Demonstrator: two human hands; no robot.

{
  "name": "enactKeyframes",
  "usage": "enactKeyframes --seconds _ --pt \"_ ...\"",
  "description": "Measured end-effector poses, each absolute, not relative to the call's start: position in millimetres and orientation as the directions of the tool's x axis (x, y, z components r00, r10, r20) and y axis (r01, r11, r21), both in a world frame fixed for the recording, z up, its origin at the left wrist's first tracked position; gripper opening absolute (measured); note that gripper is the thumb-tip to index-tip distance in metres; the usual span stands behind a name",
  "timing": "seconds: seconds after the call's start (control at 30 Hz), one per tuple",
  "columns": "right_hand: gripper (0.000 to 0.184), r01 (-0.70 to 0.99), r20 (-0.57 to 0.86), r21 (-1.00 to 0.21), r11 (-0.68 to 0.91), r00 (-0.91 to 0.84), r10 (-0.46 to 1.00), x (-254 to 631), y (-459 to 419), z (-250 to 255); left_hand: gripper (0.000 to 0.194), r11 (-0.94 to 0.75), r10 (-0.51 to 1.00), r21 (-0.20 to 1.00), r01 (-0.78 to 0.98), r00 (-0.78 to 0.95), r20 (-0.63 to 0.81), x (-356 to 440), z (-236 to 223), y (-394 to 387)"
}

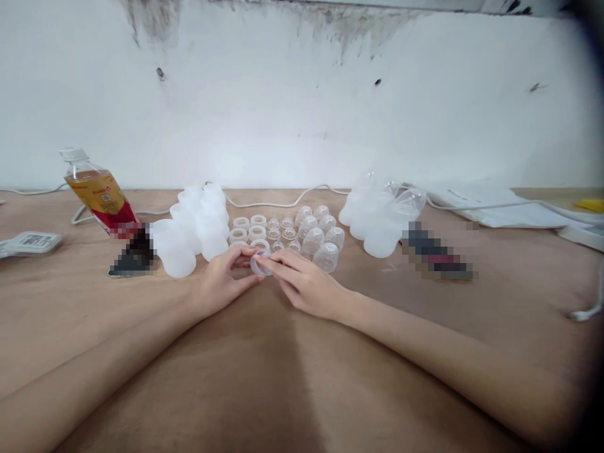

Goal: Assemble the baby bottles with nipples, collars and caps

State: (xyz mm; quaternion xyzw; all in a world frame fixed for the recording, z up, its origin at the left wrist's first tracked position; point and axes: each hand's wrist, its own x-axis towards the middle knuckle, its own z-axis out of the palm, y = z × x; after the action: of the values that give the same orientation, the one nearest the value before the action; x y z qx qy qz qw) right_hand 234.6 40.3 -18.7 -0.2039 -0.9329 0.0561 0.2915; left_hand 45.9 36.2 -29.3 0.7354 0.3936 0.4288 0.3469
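Note:
My left hand [226, 281] curls its thumb and fingers around the side of a translucent bottle collar ring [257, 265]. From the other side, my right hand [311, 283] grips the same ring with its fingertips, partly covering it. Whether a nipple sits inside the ring is hidden by the fingers. Just beyond my hands stand rows of whitish collar rings [238, 238], clear bottle nipples [289, 234] and clear dome caps [313, 241]. The nearest pieces are partly behind my fingers.
Frosted white bottles [178, 259] crowd the left, and more bottles [380, 242] stand at the right, some with clear tops. A drink bottle [101, 195] and blurred dark objects flank them. A white cable [283, 205] runs along the wall; white bags [500, 211] lie at right.

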Motion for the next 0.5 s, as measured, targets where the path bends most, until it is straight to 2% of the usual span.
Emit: enactKeyframes --seconds 0.07,0.17,0.23,0.37,0.43,0.5 --pt "0.045 0.356 0.544 -0.286 0.889 -0.704 0.457 233.7 37.9 -15.5 0.03 -0.482 0.862 0.824 0.299 0.331 0.384 45.2 -28.5 35.9" --pt "0.037 0.386 0.583 -0.468 0.795 -0.542 0.606 232.5 36.8 -12.5 0.031 -0.504 0.856 0.796 0.335 0.319 0.407 44.7 -26.3 34.3" --pt "0.032 0.368 0.556 -0.565 0.738 -0.492 0.67 231.6 37.5 -12.6 0.032 -0.519 0.85 0.769 0.374 0.321 0.417 44.4 -25.3 33.4" --pt "0.032 0.335 0.508 -0.679 0.653 -0.428 0.747 228.7 40.2 -16.9 0.031 -0.547 0.834 0.728 0.413 0.346 0.43 43.5 -25.5 33.2" --pt "0.035 0.306 0.411 -0.792 0.528 -0.373 0.832 226.5 41.9 -19.0 0.032 -0.569 0.82 0.706 0.423 0.357 0.447 43.1 -26.1 33.5" --pt "0.033 0.247 0.236 -0.896 0.37 -0.442 0.866 224.7 43.5 -20.1 0.03 -0.591 0.805 0.684 0.428 0.375 0.461 43.0 -26.0 33.6"
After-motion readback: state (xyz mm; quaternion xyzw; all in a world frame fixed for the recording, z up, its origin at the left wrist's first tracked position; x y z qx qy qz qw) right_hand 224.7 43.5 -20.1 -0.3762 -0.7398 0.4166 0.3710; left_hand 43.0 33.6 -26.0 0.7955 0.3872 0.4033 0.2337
